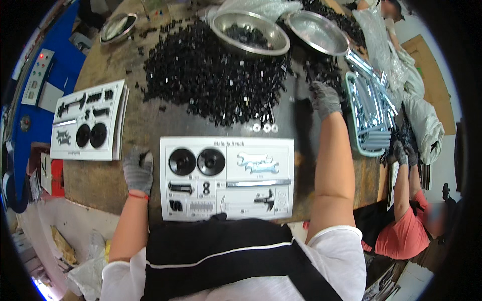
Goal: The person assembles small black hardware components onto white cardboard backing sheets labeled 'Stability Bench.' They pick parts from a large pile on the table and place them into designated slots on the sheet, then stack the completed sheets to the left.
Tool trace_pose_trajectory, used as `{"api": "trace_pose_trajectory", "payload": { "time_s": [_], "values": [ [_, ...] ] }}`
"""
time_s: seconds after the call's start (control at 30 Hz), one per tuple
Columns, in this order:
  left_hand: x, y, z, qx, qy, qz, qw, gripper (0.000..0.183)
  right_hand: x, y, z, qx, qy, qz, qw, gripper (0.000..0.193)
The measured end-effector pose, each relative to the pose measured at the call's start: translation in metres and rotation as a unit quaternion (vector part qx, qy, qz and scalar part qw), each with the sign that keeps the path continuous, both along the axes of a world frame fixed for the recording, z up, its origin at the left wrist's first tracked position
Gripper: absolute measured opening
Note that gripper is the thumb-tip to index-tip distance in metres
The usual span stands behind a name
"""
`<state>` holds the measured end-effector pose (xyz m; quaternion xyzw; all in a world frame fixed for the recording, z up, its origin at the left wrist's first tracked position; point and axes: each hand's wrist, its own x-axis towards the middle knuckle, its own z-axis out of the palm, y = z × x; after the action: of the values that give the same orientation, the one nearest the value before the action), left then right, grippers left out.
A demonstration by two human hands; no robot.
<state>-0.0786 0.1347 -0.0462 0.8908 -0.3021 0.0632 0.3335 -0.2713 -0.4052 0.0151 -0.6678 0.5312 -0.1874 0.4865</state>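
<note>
Grey work gloves cover both hands. My left hand [137, 171] rests on the table between two printed cards, thumb apart from the fingers, holding nothing I can see. My right hand [327, 99] reaches forward with curled fingers beside a pile of small black parts [216, 75]; whatever is in them is hidden. In front of me lies a white card [221, 203] bearing pictures of black discs, wrenches, a rod and other hardware. Three white washers [266, 128] lie just beyond its far edge. A similar stack of cards [114, 135] is at the left.
A green basket of metal rods [350, 100] stands right of my right hand. Behind the pile are a steel bowl of black parts [221, 40], another steel bowl [316, 32] and plastic bags [376, 40]. A co-worker [406, 231] reaches in from the right.
</note>
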Motion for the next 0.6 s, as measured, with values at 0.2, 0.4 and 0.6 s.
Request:
{"api": "trace_pose_trajectory", "payload": {
  "time_s": [0.2,0.4,0.6],
  "values": [
    [-0.023,-0.021,0.029,-0.210,0.192,0.007,0.959,0.023,-0.122,0.176,0.034,-0.140,-0.070,0.162,0.974,0.019],
    [-0.120,-0.073,0.089,-0.034,0.091,-0.443,0.891,0.037,-0.163,0.286,0.037,-0.217,0.074,0.391,0.891,0.020],
    [-0.160,-0.107,0.072,0.263,0.027,-0.503,0.823,0.028,-0.166,0.291,0.015,-0.211,0.095,0.335,0.913,0.026]
  ]
}}
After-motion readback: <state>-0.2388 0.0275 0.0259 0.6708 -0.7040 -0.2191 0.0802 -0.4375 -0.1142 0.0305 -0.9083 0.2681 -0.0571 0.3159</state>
